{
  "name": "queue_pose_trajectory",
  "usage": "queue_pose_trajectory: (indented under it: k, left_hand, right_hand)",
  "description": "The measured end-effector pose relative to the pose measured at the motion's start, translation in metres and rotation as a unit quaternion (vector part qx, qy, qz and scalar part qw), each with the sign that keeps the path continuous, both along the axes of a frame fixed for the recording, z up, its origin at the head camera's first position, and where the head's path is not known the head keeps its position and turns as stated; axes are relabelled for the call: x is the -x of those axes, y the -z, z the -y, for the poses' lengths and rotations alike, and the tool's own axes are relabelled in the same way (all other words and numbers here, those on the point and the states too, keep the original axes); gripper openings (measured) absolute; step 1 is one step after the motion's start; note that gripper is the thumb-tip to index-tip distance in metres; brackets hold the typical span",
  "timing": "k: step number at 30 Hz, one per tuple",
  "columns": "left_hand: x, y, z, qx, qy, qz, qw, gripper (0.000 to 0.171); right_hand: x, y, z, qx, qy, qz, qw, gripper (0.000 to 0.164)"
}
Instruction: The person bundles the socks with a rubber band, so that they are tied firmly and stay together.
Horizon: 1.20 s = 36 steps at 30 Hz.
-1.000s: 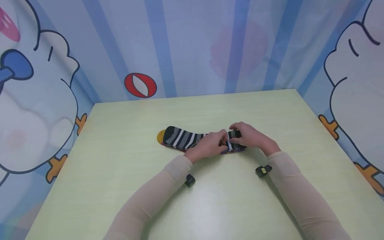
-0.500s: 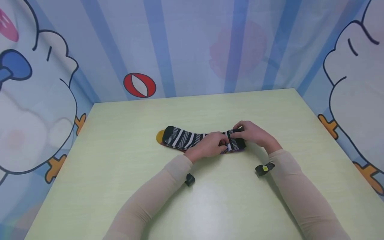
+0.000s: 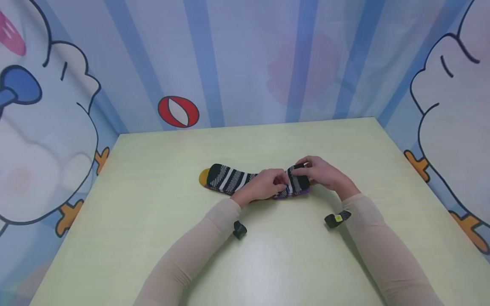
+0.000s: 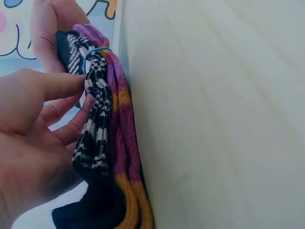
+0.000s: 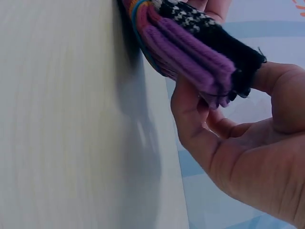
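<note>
A stack of socks lies across the table: a black-and-white patterned sock [image 3: 229,179] on top, a magenta, purple and mustard sock [image 4: 125,138] below. A thin blue-green band [image 5: 134,24] runs around the stack near its cuff end. My left hand [image 3: 265,185] pinches the patterned sock between thumb and fingers just beside the band. At the right end, my right hand [image 3: 322,173] grips the cuffs, thumb and fingers on either side. In the right wrist view, those purple and black cuffs [image 5: 200,62] stand off the table. The stack's middle is partly hidden behind my left hand.
The pale table [image 3: 268,255] reaches to a striped blue curtain [image 3: 245,63] at the back. Printed cartoon panels stand along the left and right sides. Each wrist carries a small black camera [image 3: 334,220].
My right hand has shifted from the band area to the cuff end and grips it there. The cuff end has tilted, showing more purple below. My left hand has hardly moved.
</note>
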<state>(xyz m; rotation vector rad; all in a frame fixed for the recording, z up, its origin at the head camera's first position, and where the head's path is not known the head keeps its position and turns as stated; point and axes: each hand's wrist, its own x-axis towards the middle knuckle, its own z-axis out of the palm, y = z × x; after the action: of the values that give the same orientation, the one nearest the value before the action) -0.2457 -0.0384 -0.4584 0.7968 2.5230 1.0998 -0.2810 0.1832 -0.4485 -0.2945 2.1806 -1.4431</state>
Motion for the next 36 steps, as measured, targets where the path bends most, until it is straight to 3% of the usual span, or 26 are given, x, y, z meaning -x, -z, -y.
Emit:
queue_pose_trajectory:
  k: [6, 15, 20, 26, 30, 36]
  left_hand:
    - [-0.001, 0.0, 0.001, -0.009, -0.007, 0.005, 0.9999, 0.004]
    - [0.003, 0.0, 0.005, -0.005, -0.015, 0.025, 0.9996, 0.012]
    - [0.005, -0.003, 0.01, -0.042, -0.041, 0.078, 0.9952, 0.034]
    - [0.004, -0.007, 0.013, -0.091, -0.074, 0.146, 0.9823, 0.061]
    - [0.003, -0.009, 0.015, -0.085, -0.092, 0.16, 0.9792, 0.081]
    - [0.0, -0.011, 0.014, -0.031, -0.141, 0.155, 0.9773, 0.101]
  right_hand:
    - [-0.002, -0.002, 0.005, 0.052, 0.018, 0.029, 0.998, 0.057]
    - [-0.009, -0.008, 0.017, 0.127, 0.055, 0.049, 0.989, 0.057]
    - [-0.015, -0.012, 0.027, 0.157, 0.077, 0.055, 0.983, 0.057]
    - [-0.019, -0.012, 0.033, 0.193, 0.062, 0.063, 0.977, 0.056]
    - [-0.02, -0.012, 0.035, 0.209, 0.056, 0.065, 0.974, 0.049]
    - [-0.024, -0.013, 0.043, 0.242, 0.047, 0.081, 0.966, 0.035]
